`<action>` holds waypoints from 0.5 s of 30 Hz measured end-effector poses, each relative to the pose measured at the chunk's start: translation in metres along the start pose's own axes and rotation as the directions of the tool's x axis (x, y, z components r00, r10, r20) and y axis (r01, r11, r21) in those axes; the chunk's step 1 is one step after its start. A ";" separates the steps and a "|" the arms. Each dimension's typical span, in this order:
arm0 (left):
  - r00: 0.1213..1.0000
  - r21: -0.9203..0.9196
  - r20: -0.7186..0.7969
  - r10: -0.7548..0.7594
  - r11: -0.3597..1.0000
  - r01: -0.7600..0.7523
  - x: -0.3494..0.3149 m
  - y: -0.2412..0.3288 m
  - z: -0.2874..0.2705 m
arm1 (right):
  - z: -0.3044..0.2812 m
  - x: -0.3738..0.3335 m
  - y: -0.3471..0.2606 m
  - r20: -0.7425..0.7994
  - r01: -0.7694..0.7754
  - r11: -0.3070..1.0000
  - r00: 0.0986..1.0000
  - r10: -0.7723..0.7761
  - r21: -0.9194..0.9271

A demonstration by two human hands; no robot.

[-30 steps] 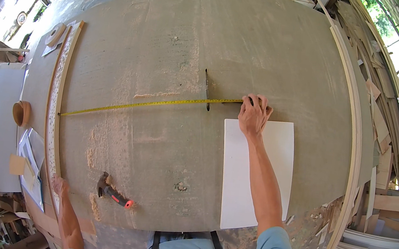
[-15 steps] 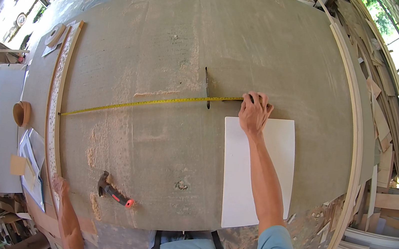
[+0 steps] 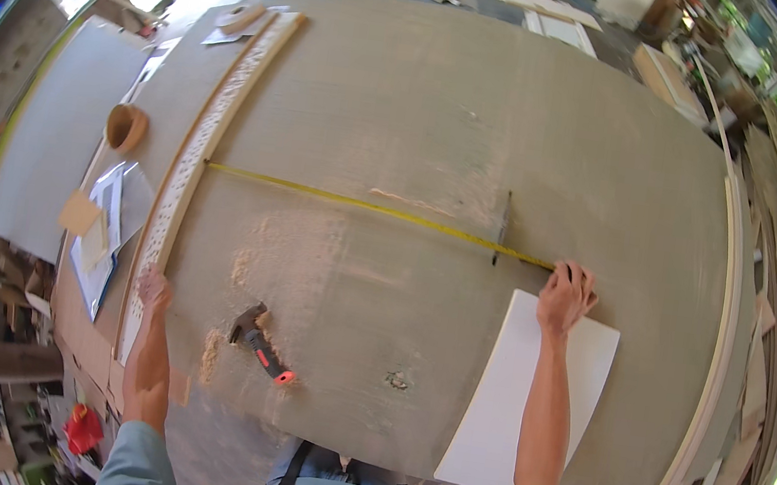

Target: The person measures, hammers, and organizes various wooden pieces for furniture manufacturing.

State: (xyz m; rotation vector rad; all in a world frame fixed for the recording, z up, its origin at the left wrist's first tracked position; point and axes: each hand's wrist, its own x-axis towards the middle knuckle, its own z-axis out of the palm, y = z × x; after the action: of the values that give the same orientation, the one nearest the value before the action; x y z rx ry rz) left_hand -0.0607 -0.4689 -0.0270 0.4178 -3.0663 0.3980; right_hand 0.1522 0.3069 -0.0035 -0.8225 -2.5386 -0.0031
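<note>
My right hand (image 3: 566, 298) curls over the yellow tape measure (image 3: 373, 207), seemingly pinching its end; tape runs toward ten o'clock. My left hand (image 3: 152, 288) rests flat on the perforated strip (image 3: 196, 153).

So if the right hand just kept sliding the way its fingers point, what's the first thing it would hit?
Probably the yellow tape measure right at the right hand's fingertips; past it only the bare grey board shows.

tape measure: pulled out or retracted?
Pulled out. The yellow tape measure runs flat across the board, from the perforated strip to the right hand.
</note>
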 end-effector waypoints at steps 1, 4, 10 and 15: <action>1.000 -0.008 0.010 -0.005 1.000 0.005 -0.006 0.004 -0.009 | -0.002 0.002 -0.003 0.005 0.006 1.000 1.000 -0.006 0.004; 1.000 -0.058 0.028 0.006 0.998 -0.005 -0.009 0.000 -0.018 | -0.005 0.004 -0.008 0.020 0.009 1.000 1.000 -0.009 -0.016; 0.999 -0.434 0.038 -0.034 0.900 0.047 -0.018 0.013 -0.024 | -0.026 0.004 0.013 0.178 0.010 0.987 0.984 0.019 -0.161; 0.927 -0.705 -0.324 -0.188 0.702 -0.104 -0.066 -0.033 -0.061 | -0.078 -0.022 -0.004 0.263 0.130 0.991 0.958 -0.116 -0.038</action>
State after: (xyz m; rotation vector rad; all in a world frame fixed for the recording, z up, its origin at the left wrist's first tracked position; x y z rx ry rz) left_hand 0.0112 -0.4667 0.0369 0.3143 -2.5346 -0.6490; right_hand 0.1997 0.2801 0.0571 -0.7249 -2.8465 -0.0045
